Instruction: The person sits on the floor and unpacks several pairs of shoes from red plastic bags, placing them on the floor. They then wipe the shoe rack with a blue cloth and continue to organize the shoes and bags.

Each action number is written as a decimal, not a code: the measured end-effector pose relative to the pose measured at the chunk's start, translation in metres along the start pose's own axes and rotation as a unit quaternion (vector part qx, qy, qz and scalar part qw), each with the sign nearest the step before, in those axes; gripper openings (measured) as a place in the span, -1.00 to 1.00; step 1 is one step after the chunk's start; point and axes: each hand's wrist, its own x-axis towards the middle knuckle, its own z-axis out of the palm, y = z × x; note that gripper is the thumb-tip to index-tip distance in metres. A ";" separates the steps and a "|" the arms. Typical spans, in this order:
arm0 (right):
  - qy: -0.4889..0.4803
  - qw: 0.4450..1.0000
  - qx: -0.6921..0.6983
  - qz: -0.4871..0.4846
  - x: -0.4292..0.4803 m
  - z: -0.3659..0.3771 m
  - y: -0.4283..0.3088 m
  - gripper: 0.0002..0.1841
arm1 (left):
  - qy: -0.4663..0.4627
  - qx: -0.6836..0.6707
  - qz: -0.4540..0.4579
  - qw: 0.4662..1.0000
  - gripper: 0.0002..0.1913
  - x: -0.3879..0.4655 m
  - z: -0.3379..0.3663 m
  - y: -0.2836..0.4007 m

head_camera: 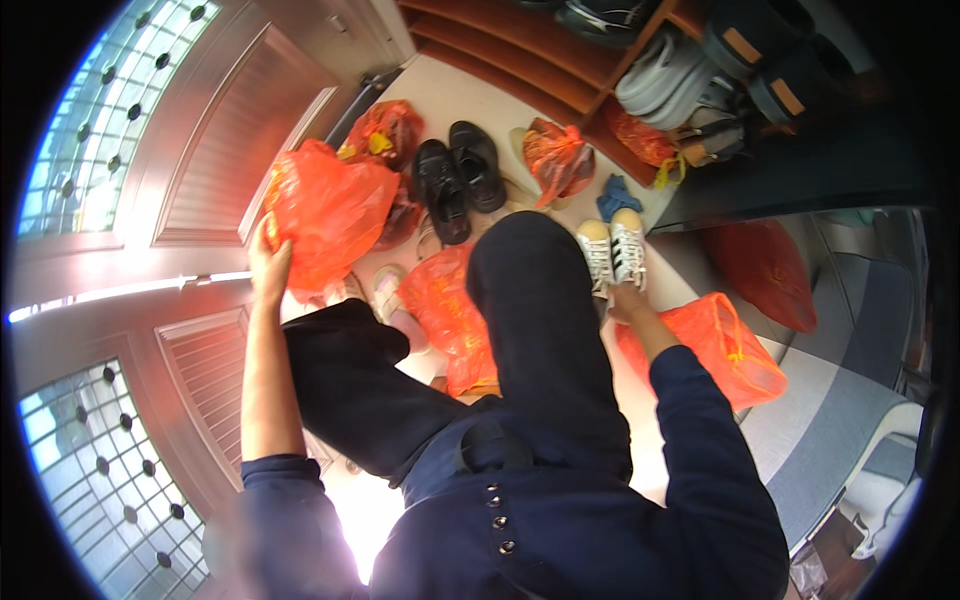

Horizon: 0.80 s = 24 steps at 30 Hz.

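Observation:
My left hand [268,259] grips the edge of a puffed-out red plastic bag [330,210], thumb on the near side. At the heels of a pair of white sneakers [613,251] with black stripes and cream toe caps is my right hand [624,301]; its fingers are mostly hidden and seem closed on them. Beside my right forearm a red plastic bag [724,352] lies with its mouth gaping. Between my knees another red bag [448,307] is spread. Black leather shoes [457,180] stand ahead on the floor.
A wooden shoe rack [517,56] holds several shoes at the back. Filled red bags [559,157] and a blue cloth [619,196] lie on the floor. A metal door [217,142] borders the left. A blue-grey striped surface [802,382] is on the right.

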 end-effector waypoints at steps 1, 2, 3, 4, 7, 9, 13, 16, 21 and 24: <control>-0.054 0.997 0.047 -0.018 -0.006 -0.030 -0.030 -0.60 | -0.013 0.032 0.023 0.999 -0.44 -0.011 -0.007 0.007; -0.004 0.990 0.141 -0.030 -0.003 -0.042 -0.016 -0.65 | -0.025 0.031 0.028 0.999 -0.42 -0.013 0.007 0.012; 0.055 0.960 0.274 0.022 -0.003 -0.054 -0.002 -0.66 | -0.073 0.075 -0.024 0.994 -0.41 -0.023 0.028 0.047; 0.164 0.945 0.282 0.002 -0.009 -0.083 -0.016 -0.71 | -0.103 0.013 -0.022 0.994 -0.42 -0.037 0.037 0.054; 0.379 0.808 0.436 -0.120 -0.016 -0.166 -0.019 -0.82 | -0.213 0.157 0.028 0.964 -0.49 -0.084 0.074 0.085; 0.446 0.752 0.451 -0.178 -0.055 -0.241 -0.059 -0.83 | -0.413 0.167 0.038 0.894 -0.62 -0.119 0.105 0.084; 0.358 0.778 0.367 -0.364 -0.115 -0.326 -0.193 -0.84 | -0.585 0.110 0.064 0.801 -0.67 -0.209 0.171 0.065; 0.125 0.832 0.309 -0.444 -0.092 -0.313 -0.277 -0.82 | -0.612 0.126 0.032 0.780 -0.63 -0.250 0.206 0.059; -0.021 0.931 -0.077 -0.355 0.036 -0.194 -0.297 -0.53 | -0.641 0.153 0.221 0.719 -0.34 -0.161 0.122 0.162; -0.056 0.958 -0.125 -0.252 0.079 -0.124 -0.289 -0.35 | -0.528 -0.052 0.034 0.847 -0.58 -0.067 0.018 0.138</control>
